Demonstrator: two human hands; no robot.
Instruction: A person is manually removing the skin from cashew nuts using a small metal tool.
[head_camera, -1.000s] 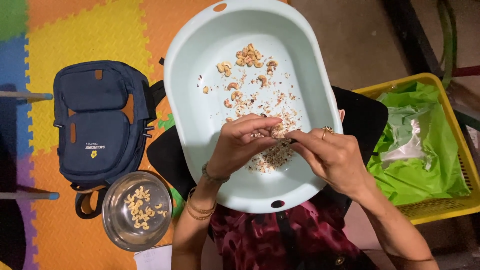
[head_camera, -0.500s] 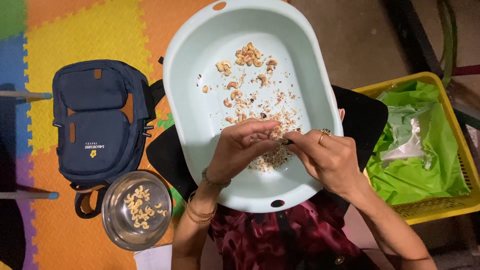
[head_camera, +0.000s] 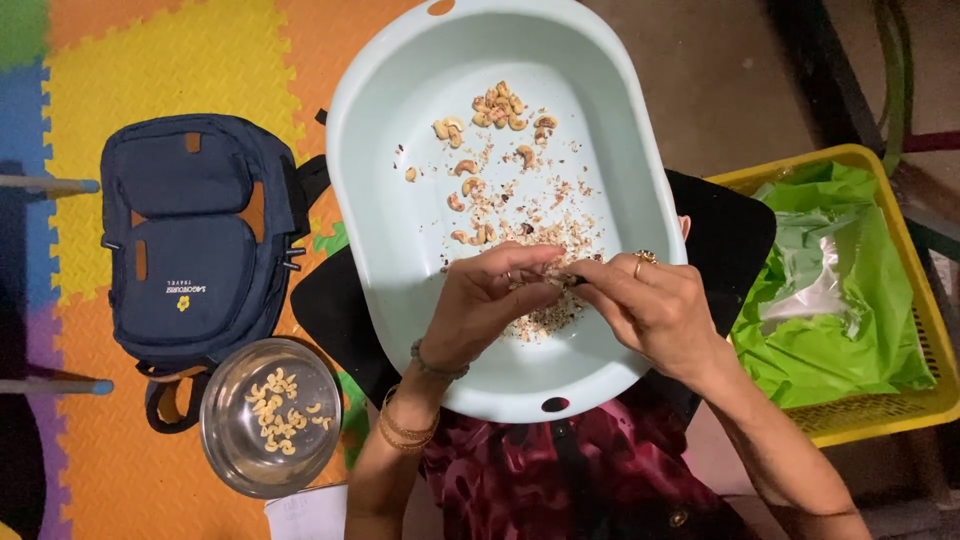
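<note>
The fingertips of the left hand and the right hand meet over the near half of the pale blue tub, pinched closed on one small cashew piece held between them; the piece is mostly hidden by the fingers, so its long axis cannot be made out. The left hand's fingers curl in from the tub's left side and the right hand's from its right edge, and both touch the piece, neither nearer than the other. Right under the fingertips lies a heap of skin flakes, and toward the tub's far end lie the unpeeled cashews, well apart from the hands. Outside the tub's near-left corner stands a steel bowl of pale kernels, on the left hand's side.
</note>
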